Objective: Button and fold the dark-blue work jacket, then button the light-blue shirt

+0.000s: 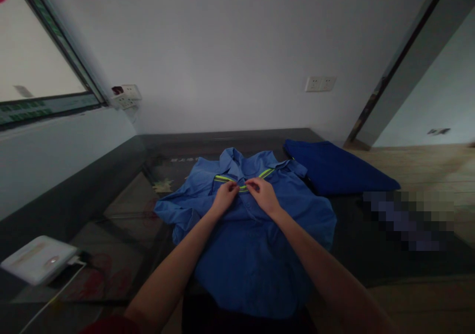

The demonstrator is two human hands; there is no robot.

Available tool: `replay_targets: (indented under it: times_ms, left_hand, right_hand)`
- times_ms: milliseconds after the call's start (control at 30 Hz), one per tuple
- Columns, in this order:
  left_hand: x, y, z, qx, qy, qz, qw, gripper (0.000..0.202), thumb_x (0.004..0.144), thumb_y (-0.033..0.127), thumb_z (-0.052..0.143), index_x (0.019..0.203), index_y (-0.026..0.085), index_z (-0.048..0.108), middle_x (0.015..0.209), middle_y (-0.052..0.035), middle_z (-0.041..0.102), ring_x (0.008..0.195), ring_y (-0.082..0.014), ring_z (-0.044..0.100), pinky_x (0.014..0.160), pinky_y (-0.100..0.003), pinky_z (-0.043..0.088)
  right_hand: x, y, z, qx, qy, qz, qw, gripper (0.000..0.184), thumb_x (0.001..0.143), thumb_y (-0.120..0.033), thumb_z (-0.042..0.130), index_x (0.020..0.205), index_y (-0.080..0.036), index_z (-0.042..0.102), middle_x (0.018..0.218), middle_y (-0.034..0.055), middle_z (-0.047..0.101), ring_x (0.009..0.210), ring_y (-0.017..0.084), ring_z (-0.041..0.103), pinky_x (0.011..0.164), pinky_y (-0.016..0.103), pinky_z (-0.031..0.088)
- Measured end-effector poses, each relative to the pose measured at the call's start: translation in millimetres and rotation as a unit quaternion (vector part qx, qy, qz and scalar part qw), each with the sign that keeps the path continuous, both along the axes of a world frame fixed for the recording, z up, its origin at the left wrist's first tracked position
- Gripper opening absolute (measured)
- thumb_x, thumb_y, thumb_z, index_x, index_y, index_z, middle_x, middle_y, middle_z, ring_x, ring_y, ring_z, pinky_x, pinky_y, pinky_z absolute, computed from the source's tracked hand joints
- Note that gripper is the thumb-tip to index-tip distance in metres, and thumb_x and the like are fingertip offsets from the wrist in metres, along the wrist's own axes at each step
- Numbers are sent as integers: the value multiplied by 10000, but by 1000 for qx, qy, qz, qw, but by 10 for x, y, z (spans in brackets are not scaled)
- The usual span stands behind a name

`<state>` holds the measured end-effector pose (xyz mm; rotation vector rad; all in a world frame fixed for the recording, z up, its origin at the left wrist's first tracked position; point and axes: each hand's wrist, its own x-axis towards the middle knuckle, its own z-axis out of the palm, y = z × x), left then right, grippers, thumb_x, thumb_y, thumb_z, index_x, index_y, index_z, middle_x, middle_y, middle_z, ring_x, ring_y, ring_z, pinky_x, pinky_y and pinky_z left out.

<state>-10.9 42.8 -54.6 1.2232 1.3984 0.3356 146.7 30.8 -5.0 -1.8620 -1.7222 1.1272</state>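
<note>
A blue work shirt (237,255) with yellow-green reflective strips across the chest lies spread out, front side up, over the dark table's near edge. Its collar points away from me. My left hand (225,195) pinches the front placket just below the collar, beside a strip. Close by on the right, my right hand (262,193) pinches the other side of the placket, fingertips together. A short gap with a piece of yellow-green strip shows between the hands. Whether a button is between the fingers is too small to tell.
A folded darker blue garment (334,168) lies at the table's right. On the left a white box-shaped device (40,260) has a white cable plugged in. The glossy dark table (129,195) meets the wall, which carries sockets (320,83).
</note>
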Motion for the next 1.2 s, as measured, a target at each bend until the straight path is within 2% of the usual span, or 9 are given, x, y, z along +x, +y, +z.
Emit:
replay_targets:
  times_ms: [100,200,300,367,500,733,967,1200]
  left_hand:
    - [4,-9,112,32,1,-6,999,137,834,206,512,864,147,632,768,-20,662,726,-159,613,691,-254,477]
    - [12,-23,243,114,7,-9,993,164,865,199,484,958,148,609,908,-64,670,837,-180,617,795,-290,476]
    - [20,-36,346,186,-10,-52,981,181,897,194,438,985,147,589,1006,-99,652,965,-201,595,891,-317,451]
    - [24,-39,386,201,-17,-76,976,188,911,196,415,992,152,578,1021,-103,642,992,-203,585,905,-318,446]
    - [31,-38,416,195,-8,-80,978,179,918,200,404,1001,169,560,1002,-90,637,965,-199,588,879,-316,454]
    - [41,-33,445,161,-17,-73,984,161,914,209,415,975,181,561,942,-69,641,915,-192,597,835,-299,457]
    - [67,-50,418,127,-63,-39,989,145,882,211,454,944,170,579,892,-48,651,832,-168,603,749,-252,453]
    - [94,-69,365,86,-53,-23,995,143,816,237,554,936,168,588,793,-12,630,716,-147,578,660,-236,434]
  right_hand:
    - [2,-51,27,11,-22,12,1000,169,875,-223,509,941,-162,652,883,63,660,775,174,596,737,289,455]
    - [18,-47,56,24,-31,9,999,159,891,-240,500,967,-159,614,913,63,649,782,174,596,744,286,451]
    - [33,-26,89,38,-45,16,998,169,915,-281,477,938,-160,593,899,69,638,793,184,590,743,290,448]
    - [41,-17,119,46,-53,25,997,187,922,-318,473,927,-172,588,888,65,635,800,188,589,740,290,445]
    - [53,-6,172,53,-51,5,997,197,893,-376,532,955,-194,576,885,45,637,788,183,596,719,282,448]
    - [54,-5,163,61,-27,12,998,167,891,-336,539,933,-193,616,880,50,633,791,188,598,734,294,459]
    - [31,-31,148,68,-40,-4,997,136,881,-293,549,845,-189,629,835,51,630,787,195,597,721,298,458]
    - [21,-49,80,56,-23,-28,998,118,856,-270,560,780,-191,604,782,44,630,734,189,592,693,297,460]
